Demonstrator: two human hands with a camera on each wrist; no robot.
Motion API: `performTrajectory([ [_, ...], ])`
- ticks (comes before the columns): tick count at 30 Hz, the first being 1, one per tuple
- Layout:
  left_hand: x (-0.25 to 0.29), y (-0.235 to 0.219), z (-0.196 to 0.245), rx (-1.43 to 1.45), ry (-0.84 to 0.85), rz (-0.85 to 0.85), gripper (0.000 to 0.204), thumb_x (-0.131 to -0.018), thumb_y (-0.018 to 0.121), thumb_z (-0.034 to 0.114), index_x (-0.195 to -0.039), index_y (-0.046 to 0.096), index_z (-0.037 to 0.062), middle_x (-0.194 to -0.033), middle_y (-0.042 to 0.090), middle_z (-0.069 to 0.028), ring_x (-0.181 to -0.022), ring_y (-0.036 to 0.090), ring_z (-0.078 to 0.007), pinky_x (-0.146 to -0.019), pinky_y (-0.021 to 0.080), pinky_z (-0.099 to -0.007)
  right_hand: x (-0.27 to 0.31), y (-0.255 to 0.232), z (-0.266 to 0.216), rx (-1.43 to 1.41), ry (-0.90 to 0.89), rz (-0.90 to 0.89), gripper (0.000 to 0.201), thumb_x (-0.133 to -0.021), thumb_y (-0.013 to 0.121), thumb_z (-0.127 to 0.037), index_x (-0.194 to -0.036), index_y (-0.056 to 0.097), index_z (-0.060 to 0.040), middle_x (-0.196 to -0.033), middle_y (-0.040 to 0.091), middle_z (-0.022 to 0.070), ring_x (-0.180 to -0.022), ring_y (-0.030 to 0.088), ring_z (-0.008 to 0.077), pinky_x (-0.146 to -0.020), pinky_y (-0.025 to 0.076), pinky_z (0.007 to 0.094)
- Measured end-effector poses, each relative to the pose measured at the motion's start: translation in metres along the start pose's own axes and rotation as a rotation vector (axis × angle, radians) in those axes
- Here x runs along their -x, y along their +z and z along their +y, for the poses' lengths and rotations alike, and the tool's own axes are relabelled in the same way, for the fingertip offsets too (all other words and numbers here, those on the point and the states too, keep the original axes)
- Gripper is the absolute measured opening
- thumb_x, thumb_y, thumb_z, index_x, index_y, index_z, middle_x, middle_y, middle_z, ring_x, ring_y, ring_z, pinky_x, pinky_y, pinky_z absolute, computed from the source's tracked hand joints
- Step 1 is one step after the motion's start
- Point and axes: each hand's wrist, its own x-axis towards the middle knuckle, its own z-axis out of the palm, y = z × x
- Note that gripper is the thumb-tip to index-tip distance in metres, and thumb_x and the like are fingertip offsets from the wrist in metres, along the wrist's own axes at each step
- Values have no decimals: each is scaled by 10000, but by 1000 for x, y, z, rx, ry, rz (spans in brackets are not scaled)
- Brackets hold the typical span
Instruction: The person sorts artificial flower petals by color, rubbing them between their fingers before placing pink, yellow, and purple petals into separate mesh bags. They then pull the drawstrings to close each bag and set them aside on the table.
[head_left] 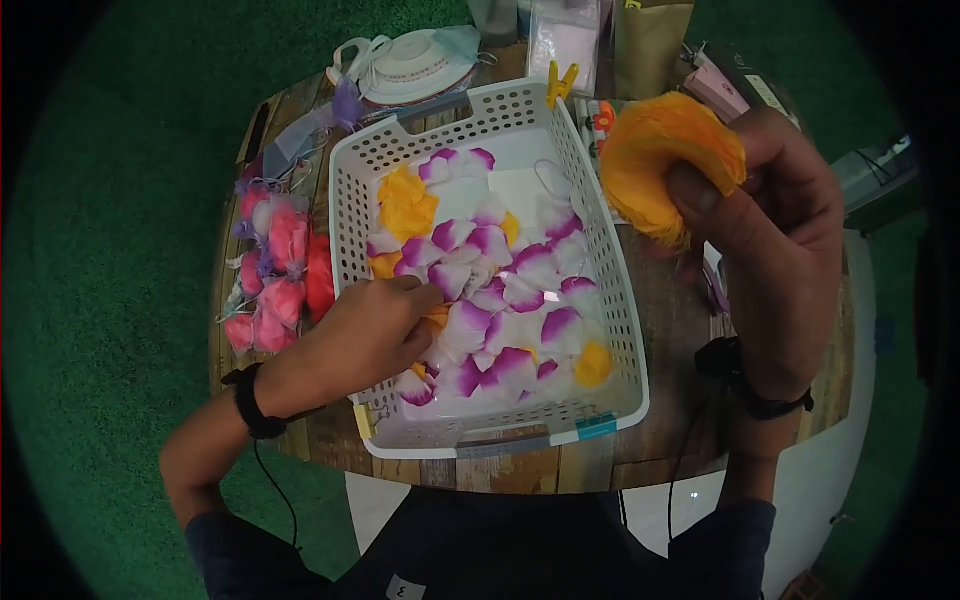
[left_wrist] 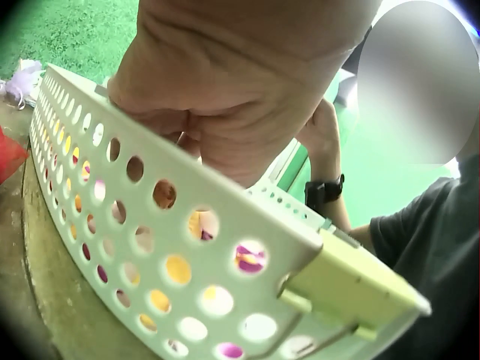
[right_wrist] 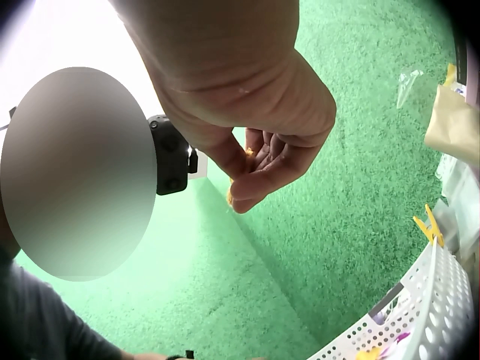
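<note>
High at the right, my right hand (head_left: pixel 775 220) pinches a fanned stack of orange-yellow artificial petals (head_left: pixel 650 150) between thumb and fingers. In the right wrist view only a sliver of orange shows at that hand's fingertips. My left hand (head_left: pixel 380 325) reaches over the near left wall into a white perforated basket (head_left: pixel 625 310), fingers bent. Between its thumb and index fingertips an orange petal (head_left: pixel 438 317) is pinched, partly hidden. White petals with purple edges (head_left: pixel 515 370) lie loose around it, with an orange clump (head_left: pixel 407 203) farther back.
Pink bundles (head_left: pixel 280 310) in clear bags lie left of the basket. A ribbon spool (head_left: pixel 415 65) sits behind it. A yellow clothespin (head_left: pixel 561 84) stands on the far rim; a pale yellow clip (head_left: pixel 364 421) grips the near left corner. A brown paper bag (head_left: pixel 652 40) stands at the back.
</note>
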Motion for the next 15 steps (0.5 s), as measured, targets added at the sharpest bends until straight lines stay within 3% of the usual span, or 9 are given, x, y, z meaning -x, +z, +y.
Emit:
performTrajectory([
  [4,-1,-28,8,211,-45,58,280,-811,654,37,-1064,610,-75,-792,646,-184,-690,671,-307,-634,542,-356,1,0,-4,-50,43,12,126,-872,689,-55,-962,606,-27,-847,671,68,-639,662,114,-474,486,196],
  [6,4,-38,9,546,-244,64,336,-878,665,48,-1183,587,-70,-856,685,-133,-753,698,-190,-665,551,-287,1,1,-3,-120,76,-49,126,-852,701,-20,-947,618,-17,-856,680,78,-658,667,103,-486,500,195],
  [7,6,-42,10,537,-236,70,336,-878,665,48,-1183,587,-70,-856,685,-133,-753,698,-190,-665,551,-287,0,0,-3,-209,157,-102,138,-829,715,8,-945,640,2,-883,687,84,-707,678,112,-558,528,204],
  [9,9,-46,13,967,-258,75,303,-941,635,69,-1204,571,-66,-922,699,-91,-866,683,-112,-698,557,-259,2,3,-4,-189,171,-168,151,-822,720,14,-956,650,17,-887,687,91,-734,684,128,-616,540,218],
  [11,11,-55,26,963,-228,103,305,-948,628,67,-1217,564,-63,-956,698,-88,-881,679,-109,-716,559,-256,1,3,1,-114,207,-329,188,-783,747,35,-965,697,29,-939,685,120,-874,683,174,-789,542,283],
  [13,9,-59,36,965,-198,130,307,-955,621,64,-1229,557,-60,-990,696,-86,-895,674,-106,-733,561,-253,5,11,3,39,-2,-388,205,-761,761,26,-961,729,-6,-1017,664,132,-968,646,186,-844,520,307],
  [15,5,-58,44,1014,-114,219,300,-945,628,52,-1215,565,-62,-1040,693,-104,-911,677,-116,-774,564,-253,11,19,-5,30,80,-402,218,-735,767,6,-947,746,-40,-1114,626,123,-1008,613,202,-866,499,313],
])
